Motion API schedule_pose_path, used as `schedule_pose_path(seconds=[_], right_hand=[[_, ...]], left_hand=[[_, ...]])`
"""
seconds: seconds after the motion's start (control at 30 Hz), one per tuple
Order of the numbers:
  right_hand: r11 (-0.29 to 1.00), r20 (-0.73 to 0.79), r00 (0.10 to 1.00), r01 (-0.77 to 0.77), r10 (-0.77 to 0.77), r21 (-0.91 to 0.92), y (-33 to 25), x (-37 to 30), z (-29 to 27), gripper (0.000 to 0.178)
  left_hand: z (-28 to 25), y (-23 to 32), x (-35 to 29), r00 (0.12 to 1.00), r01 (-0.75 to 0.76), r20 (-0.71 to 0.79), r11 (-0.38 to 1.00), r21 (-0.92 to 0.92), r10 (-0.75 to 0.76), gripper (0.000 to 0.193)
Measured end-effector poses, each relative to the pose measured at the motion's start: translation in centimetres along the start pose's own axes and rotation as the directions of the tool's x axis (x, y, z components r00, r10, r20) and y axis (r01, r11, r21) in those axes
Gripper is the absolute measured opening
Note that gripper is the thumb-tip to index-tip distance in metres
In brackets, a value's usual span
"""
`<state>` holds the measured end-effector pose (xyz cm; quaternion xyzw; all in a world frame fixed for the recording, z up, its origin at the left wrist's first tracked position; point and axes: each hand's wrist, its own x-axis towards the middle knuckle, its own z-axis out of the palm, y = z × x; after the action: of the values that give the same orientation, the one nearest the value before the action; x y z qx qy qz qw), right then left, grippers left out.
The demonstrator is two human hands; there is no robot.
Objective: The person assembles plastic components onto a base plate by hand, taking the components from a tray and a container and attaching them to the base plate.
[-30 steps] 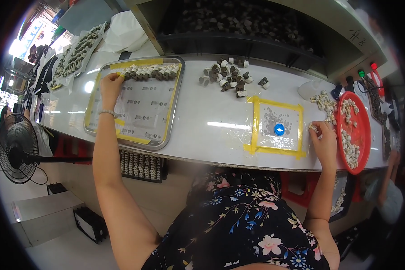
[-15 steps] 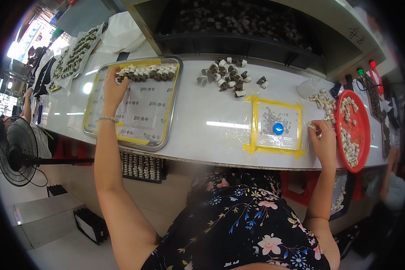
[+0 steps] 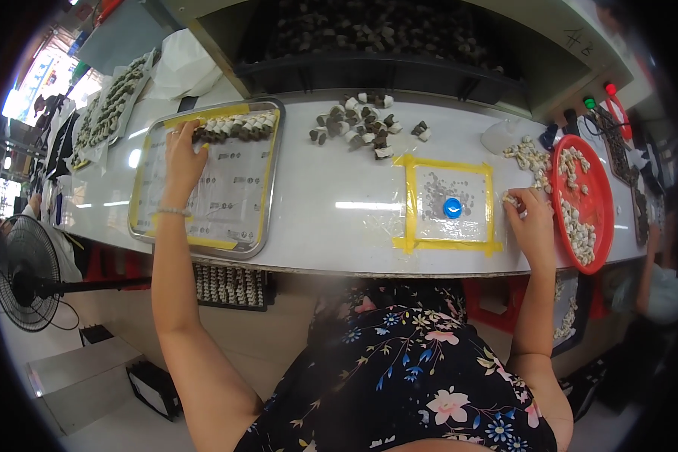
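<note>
My left hand (image 3: 182,164) is over a metal tray (image 3: 266,218) at the left, fingertips at the left end of a row of dark-and-white capped pieces (image 3: 237,126). Its thumb stands apart from the fingers; the fingertips partly hide the end pieces. The tray has a printed liner edged with yellow tape. To the right, my right hand (image 3: 533,224) pinches a small cream-white piece (image 3: 509,198) between thumb and fingers. That hand is between a yellow-taped square (image 3: 410,207) and a red oval basin (image 3: 614,226) of similar white pieces. A blue round cap (image 3: 452,208) sits in the square.
Loose dark-and-white pieces (image 3: 361,124) lie mid-table, below a dark bin (image 3: 369,71) on a shelf. A heap of white pieces (image 3: 529,158) borders the basin. A second filled tray (image 3: 113,105) lies far left. A black fan (image 3: 26,271) stands left of the table.
The whole view has shifted slightly. My left thumb has moved down, away from the row's end. My right hand still holds the small white piece beside the taped square.
</note>
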<state>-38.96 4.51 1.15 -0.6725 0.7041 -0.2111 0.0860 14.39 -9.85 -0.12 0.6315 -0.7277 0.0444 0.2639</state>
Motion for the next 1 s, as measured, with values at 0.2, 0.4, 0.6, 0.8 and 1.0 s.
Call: schedule_pose_path(seconds=[0.2,0.4,0.6,0.8,1.0], right_hand=[[0.992,-0.049,0.997,0.058,-0.053,0.11,0.5,-0.1,0.7,0.016],[0.971,-0.023,0.996,0.089,-0.086,0.222,-0.2,-0.3,0.9,0.017],[0.95,-0.054,0.978,0.21,-0.203,0.231,0.8,-0.9,1.8,0.021],[0.922,-0.043,0.99,0.14,-0.133,0.362,-0.2,-1.5,1.8,0.026],[0.932,0.047,0.982,0.158,-0.183,0.325,-0.5,-1.1,1.2,0.029]], left_hand=[[-1.8,12.3,-2.4,0.974,-0.082,0.175,0.947,-0.31,0.142,0.035],[3.2,21.3,-4.7,0.922,-0.271,0.184,0.906,-0.324,0.341,0.045],[4.9,22.1,-5.0,0.925,-0.284,0.168,0.914,-0.288,0.34,0.032],[4.2,21.9,-6.9,0.901,-0.177,0.269,0.854,-0.489,0.341,0.022],[3.1,23.0,-8.5,0.946,-0.048,0.243,0.834,-0.55,0.215,0.034]])
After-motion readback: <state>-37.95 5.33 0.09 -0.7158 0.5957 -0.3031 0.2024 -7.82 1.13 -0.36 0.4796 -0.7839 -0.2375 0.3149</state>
